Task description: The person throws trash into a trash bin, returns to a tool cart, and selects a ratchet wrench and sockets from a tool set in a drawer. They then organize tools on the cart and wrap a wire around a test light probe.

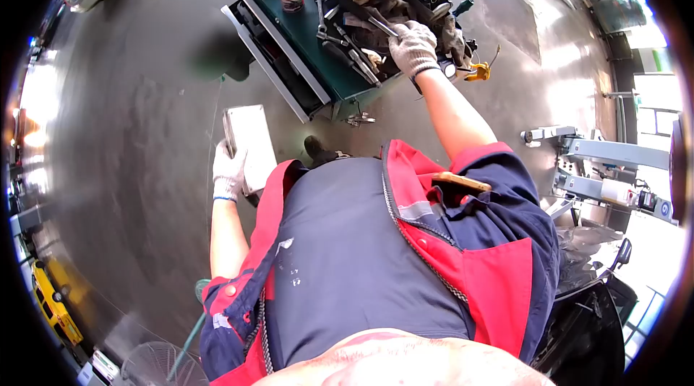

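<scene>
at near left, a white flat object is gripped by the half-curled left hand. over the far green cart, a metal tool is clasped by the curled right hand.

Shiny metal tool (matt knitted glove).

Head camera: worn on the person's head, facing forward and steeply down. Field is very wide; straight edges bow, and the round view ends in black corners. Near range: the wearer's torso, close to the lens, filling 6 o'clock. Middle range: left hand at 9 o'clock, right hand at 1 o'clock. Tool cart: 12 o'clock. Floor extends toward the rim at 10 o'clock.
</scene>
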`<action>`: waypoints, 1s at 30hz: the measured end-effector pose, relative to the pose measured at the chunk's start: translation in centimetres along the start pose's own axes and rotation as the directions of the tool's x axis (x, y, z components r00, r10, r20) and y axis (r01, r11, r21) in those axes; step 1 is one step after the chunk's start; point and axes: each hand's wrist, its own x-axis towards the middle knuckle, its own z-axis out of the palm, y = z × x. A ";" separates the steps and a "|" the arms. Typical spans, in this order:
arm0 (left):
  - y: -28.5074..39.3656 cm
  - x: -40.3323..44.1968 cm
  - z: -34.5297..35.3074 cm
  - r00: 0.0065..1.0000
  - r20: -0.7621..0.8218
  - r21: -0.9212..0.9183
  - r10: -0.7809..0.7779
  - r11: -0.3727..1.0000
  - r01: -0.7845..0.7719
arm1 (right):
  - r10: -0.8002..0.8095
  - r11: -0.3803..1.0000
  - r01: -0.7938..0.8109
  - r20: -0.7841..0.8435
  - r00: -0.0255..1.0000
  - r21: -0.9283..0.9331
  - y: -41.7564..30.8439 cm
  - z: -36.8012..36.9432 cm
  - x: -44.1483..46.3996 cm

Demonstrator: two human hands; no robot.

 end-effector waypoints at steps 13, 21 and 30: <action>26.8 4.4 12.0 0.847 0.413 -0.673 0.334 0.739 0.036 | -0.076 -0.341 -0.668 0.689 0.721 0.661 -8.8 -5.4 -1.3; 30.3 4.6 15.1 0.804 0.521 -0.711 0.288 0.667 0.222 | -0.077 -0.365 -0.743 0.777 0.624 0.561 -4.6 -5.8 0.9; 27.4 6.3 17.2 0.888 0.399 -0.862 0.229 0.424 0.278 | -0.314 0.196 -0.326 0.374 0.873 0.925 -2.3 -10.8 3.6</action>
